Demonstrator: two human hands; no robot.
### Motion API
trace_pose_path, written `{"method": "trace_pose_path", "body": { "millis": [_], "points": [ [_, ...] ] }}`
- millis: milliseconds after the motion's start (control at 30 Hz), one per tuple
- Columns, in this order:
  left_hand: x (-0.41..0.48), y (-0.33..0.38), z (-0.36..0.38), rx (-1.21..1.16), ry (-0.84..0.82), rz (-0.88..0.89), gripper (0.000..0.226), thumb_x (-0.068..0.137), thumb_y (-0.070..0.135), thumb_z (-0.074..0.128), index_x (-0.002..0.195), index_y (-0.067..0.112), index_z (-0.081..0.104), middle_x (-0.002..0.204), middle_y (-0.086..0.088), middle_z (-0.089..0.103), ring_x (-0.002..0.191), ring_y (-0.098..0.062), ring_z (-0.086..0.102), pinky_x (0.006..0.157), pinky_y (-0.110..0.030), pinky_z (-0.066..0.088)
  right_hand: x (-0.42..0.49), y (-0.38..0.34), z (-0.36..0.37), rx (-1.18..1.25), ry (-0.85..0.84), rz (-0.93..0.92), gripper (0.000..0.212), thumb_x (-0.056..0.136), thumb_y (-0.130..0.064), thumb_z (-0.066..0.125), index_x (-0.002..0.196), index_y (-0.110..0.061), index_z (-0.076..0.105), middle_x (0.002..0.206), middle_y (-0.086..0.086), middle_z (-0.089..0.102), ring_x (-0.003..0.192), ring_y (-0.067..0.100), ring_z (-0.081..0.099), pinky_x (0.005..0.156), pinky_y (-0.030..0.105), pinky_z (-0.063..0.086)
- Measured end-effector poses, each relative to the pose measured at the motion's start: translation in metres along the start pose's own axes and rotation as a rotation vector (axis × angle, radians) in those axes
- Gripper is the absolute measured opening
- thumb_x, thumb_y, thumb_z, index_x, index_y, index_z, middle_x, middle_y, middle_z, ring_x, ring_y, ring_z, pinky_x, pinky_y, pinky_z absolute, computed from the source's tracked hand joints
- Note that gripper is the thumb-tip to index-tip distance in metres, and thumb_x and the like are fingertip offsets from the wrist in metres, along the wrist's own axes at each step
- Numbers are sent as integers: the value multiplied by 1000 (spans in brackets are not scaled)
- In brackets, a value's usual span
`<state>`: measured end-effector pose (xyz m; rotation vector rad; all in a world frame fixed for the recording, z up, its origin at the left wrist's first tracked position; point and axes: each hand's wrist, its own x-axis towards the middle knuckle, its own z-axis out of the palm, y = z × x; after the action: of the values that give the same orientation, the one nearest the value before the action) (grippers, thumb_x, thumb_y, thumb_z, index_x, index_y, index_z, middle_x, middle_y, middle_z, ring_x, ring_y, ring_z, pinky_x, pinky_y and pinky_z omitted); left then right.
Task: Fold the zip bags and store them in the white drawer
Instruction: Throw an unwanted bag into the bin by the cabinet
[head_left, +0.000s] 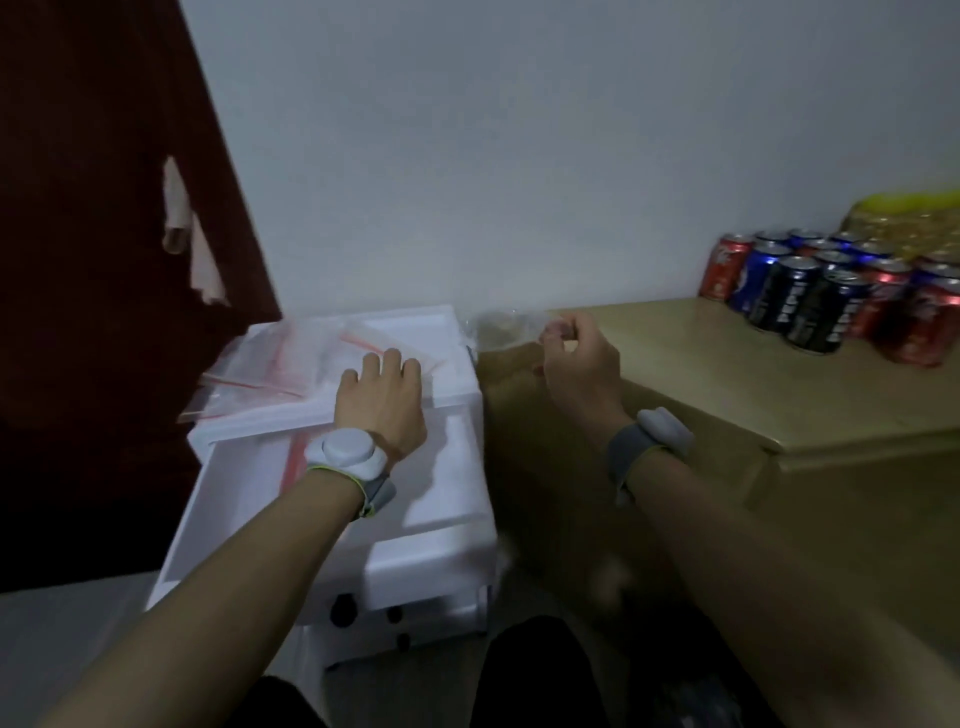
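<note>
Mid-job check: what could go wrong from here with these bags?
The pile of clear red-striped zip bags overhangs the left edge of the white plastic drawer unit; if the left hand lifts, some may slide off.
The right hand only pinches the loose clear zip bag by one edge; it could slip free.

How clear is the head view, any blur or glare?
Head view: dim, no glare, edges bent by the wide lens; the bag pinched by the right hand is blur-smeared; the left hand, resting on the bag pile, is sharper.
</note>
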<state>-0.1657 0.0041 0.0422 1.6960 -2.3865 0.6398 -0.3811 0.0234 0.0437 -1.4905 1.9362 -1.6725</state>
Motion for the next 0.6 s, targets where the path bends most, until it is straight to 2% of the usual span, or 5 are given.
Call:
{"method": "trace_pose_path", "body": {
  "millis": [133, 233, 367, 500, 600],
  "points": [
    [23, 41, -14, -44, 24, 134, 26, 86, 24, 47, 110, 13, 48, 115, -11, 49, 104, -33, 46, 74, -39, 32, 19, 24, -42, -34, 130, 25, 11, 95, -33, 47, 88, -31, 55, 90, -8, 66, 77, 25, 69, 75, 48, 56],
    [41, 79, -17, -150, 10, 229, 25, 88, 26, 47, 111, 16, 51, 116, -8, 52, 104, -29, 49, 79, -37, 36, 29, 40, -73, -56, 191, 81, 17, 94, -39, 43, 87, -30, 56, 87, -8, 65, 77, 24, 69, 73, 48, 56],
    [53, 128, -15, -211, -25, 304, 38, 89, 31, 49, 124, 17, 53, 124, -7, 55, 112, -27, 53, 78, -35, 38, 35, 63, -106, -152, 233, 118, 24, 94, -49, 36, 90, -31, 51, 90, -5, 65, 82, 27, 68, 74, 50, 54],
    [67, 171, -18, -322, -171, 432, 49, 94, 30, 49, 141, 20, 40, 143, -7, 42, 127, -28, 45, 97, -40, 43, 35, 85, -140, -272, 233, 149, 22, 95, -45, 37, 89, -28, 49, 90, 1, 64, 83, 31, 64, 74, 51, 52],
    [74, 195, -15, -362, -235, 491, 62, 95, 27, 50, 152, 21, 25, 155, -8, 29, 137, -31, 34, 105, -46, 39, 35, 103, -160, -509, 132, 209, 24, 97, -35, 38, 88, -19, 53, 91, 9, 63, 80, 32, 55, 69, 39, 45]
  ]
}}
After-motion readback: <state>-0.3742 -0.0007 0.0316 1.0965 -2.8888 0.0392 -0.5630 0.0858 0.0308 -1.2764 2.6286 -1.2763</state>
